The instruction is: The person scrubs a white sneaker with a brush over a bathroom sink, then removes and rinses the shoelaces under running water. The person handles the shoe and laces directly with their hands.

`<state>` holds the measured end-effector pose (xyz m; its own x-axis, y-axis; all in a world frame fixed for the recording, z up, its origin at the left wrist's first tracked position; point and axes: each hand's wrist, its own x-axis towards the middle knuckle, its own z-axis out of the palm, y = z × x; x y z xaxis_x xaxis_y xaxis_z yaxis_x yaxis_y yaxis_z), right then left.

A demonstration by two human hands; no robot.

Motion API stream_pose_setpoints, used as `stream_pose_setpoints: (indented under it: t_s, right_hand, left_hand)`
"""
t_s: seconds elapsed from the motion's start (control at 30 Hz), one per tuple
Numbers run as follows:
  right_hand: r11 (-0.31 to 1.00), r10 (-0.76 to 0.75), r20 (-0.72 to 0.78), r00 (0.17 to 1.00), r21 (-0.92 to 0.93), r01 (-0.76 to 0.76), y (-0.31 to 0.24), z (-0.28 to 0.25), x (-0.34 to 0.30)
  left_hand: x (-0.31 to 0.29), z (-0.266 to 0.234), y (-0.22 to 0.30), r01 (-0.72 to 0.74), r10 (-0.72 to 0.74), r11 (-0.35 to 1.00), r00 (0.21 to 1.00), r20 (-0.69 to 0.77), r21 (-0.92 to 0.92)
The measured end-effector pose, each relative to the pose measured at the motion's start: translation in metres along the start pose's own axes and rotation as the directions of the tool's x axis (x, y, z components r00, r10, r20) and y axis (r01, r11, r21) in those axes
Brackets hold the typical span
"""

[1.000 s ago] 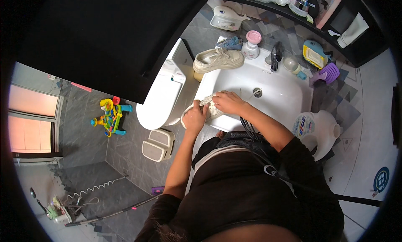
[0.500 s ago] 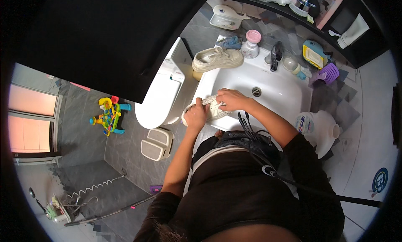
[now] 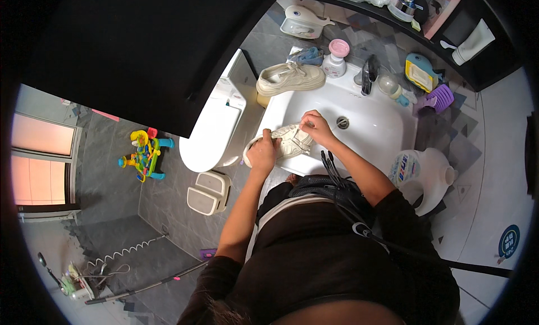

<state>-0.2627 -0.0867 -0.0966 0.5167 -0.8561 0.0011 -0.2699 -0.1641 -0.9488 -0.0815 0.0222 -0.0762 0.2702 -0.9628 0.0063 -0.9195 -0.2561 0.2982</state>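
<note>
A cream lace-up sneaker (image 3: 289, 142) is held over the near left rim of the white sink (image 3: 368, 131). My left hand (image 3: 263, 153) is closed round its heel end, thumb at the opening. At the other end of the shoe, my right hand (image 3: 317, 127) has its fingertips pinched together beside the lacing; what is between them is too small to make out. A second cream sneaker (image 3: 291, 79) rests on the sink's far left corner, laces up.
Behind the sink stand a pink-topped pump bottle (image 3: 336, 60), a dark faucet (image 3: 368, 75) and a clear bottle (image 3: 388, 84). A purple brush (image 3: 441, 98) lies at the right, above a large white jug (image 3: 429, 170). Left are a toilet (image 3: 208, 131) and a step stool (image 3: 209, 193).
My right hand has shifted right and up along the sneaker, and more of its lacing now shows. My left hand keeps its grip at the heel end.
</note>
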Motion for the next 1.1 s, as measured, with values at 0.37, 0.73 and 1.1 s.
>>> stream_pose_setpoints:
  t_s: [0.37, 0.73, 1.1]
  right_hand:
    - [0.707, -0.371, 0.309, 0.876, -0.517, 0.482, -0.038, 0.013, -0.014]
    - [0.764, -0.382, 0.025, 0.924, -0.553, 0.331, -0.032, 0.001, -0.012]
    - [0.814, -0.385, -0.177, 0.906, -0.527, 0.243, -0.033, -0.013, -0.010]
  left_hand:
    - [-0.001, -0.003, 0.001, 0.024, -0.024, 1.000, 1.000, -0.003, -0.001]
    - [0.000, -0.005, 0.001, 0.052, -0.052, 0.999, 0.999, 0.000, 0.013]
    - [0.000, -0.003, 0.001, 0.045, -0.046, 0.999, 0.999, 0.001, 0.023]
